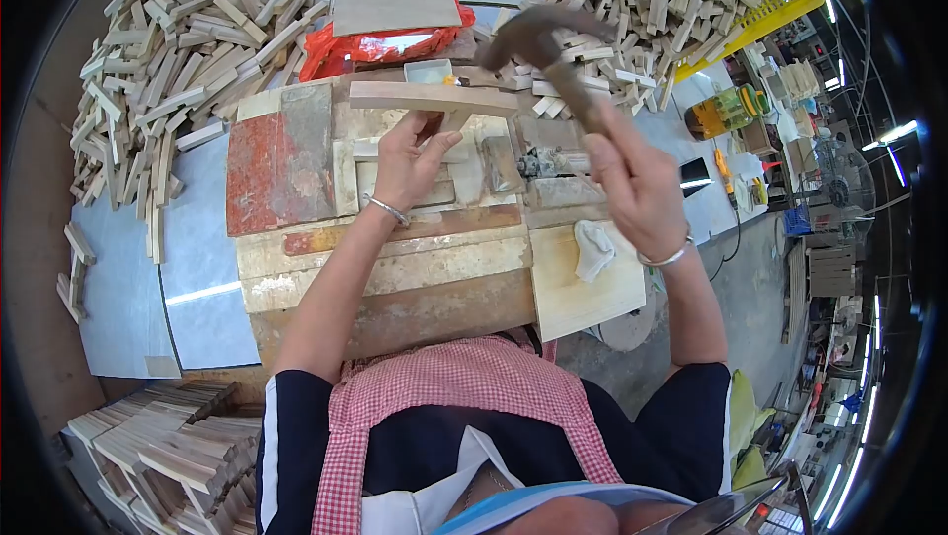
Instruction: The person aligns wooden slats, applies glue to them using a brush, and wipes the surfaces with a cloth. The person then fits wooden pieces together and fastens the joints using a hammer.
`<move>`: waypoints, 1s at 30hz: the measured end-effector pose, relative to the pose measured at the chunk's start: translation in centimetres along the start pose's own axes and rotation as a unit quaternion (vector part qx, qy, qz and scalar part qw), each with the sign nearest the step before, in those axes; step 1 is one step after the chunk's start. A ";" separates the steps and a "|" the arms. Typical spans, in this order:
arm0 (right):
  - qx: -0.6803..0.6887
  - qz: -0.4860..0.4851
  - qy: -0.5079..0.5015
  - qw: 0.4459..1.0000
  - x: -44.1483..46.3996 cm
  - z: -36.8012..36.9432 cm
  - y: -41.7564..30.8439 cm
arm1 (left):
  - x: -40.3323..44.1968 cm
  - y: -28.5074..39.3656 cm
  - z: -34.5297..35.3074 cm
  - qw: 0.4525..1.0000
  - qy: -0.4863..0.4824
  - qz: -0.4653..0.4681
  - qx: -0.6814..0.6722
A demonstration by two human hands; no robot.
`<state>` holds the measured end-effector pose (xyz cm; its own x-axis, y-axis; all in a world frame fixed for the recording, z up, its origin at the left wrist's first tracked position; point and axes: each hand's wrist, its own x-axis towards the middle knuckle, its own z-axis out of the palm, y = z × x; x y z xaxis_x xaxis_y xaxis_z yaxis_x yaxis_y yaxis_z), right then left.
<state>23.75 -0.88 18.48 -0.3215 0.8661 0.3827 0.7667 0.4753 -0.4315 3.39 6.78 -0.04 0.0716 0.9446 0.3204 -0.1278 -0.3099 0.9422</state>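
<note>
My left hand [410, 162] is closed round a short wooden piece just under a long wooden bar [433, 98], which lies crosswise above the worn wooden work block [395, 283]. In my right hand [637, 180] is the handle of a hammer [558, 61], raised to the right of the bar with its metal head up and apart from the wood. Beneath my left hand, pale wood strips form a frame on the block. A small metal clamp-like fitting [538, 164] sits right of this frame.
Heaps of wooden sticks [188, 51] lie at the back left, with more in a yellow crate [780, 12] at the back right. A white cloth [593, 250] rests on a thin board [583, 288]. A jar [719, 113] and a phone [695, 176] are at right.
</note>
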 end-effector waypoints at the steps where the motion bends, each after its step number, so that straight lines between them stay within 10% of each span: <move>1: 0.027 0.047 0.027 0.998 0.1 -0.5 -0.8 | 0.1 0.1 0.0 1.000 0.000 0.001 0.000; 12: 0.048 0.097 -0.002 0.994 -2.1 0.7 0.9 | 0.1 0.6 0.0 1.000 -0.004 0.001 0.001; 21: 0.128 0.254 0.080 0.955 -8.6 -2.1 3.0 | 3.9 4.6 -0.4 0.908 -0.177 0.107 0.366; 30: 0.140 0.323 0.061 0.934 -13.2 -0.9 4.6 | 0.6 0.6 -1.3 0.885 -0.185 0.072 0.422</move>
<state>32.00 -10.29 12.17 0.2366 0.9702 0.0517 0.5987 -0.1037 -0.7942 2.06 7.34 0.55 0.4528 0.8373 0.3064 0.6104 -0.5417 0.5779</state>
